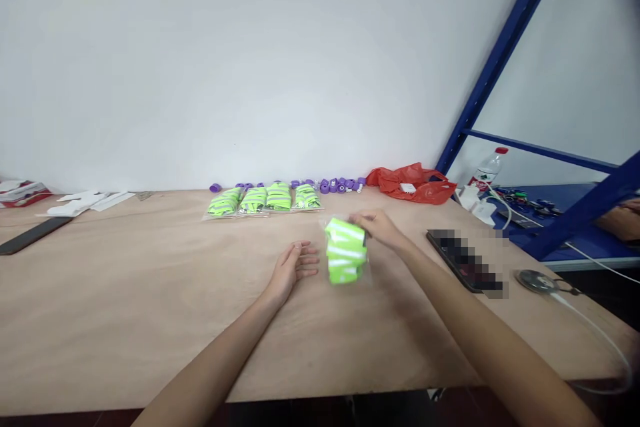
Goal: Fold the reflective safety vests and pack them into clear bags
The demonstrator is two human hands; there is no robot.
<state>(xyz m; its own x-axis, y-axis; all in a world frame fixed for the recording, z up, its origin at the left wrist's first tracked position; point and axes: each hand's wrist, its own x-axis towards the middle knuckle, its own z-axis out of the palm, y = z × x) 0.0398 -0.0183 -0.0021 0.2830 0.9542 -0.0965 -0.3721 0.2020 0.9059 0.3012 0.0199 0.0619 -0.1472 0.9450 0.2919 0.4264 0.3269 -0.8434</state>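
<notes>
The right hand (376,225) pinches the top of a green bagged band (345,250) mid-table — light, soft, slippery plastic, best held by its edge; the left hand (293,267) rests open beside it.

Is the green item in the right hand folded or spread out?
Folded: the green item is a compact banded bundle, apparently in a clear bag, gripped at its top by the right hand.
</notes>
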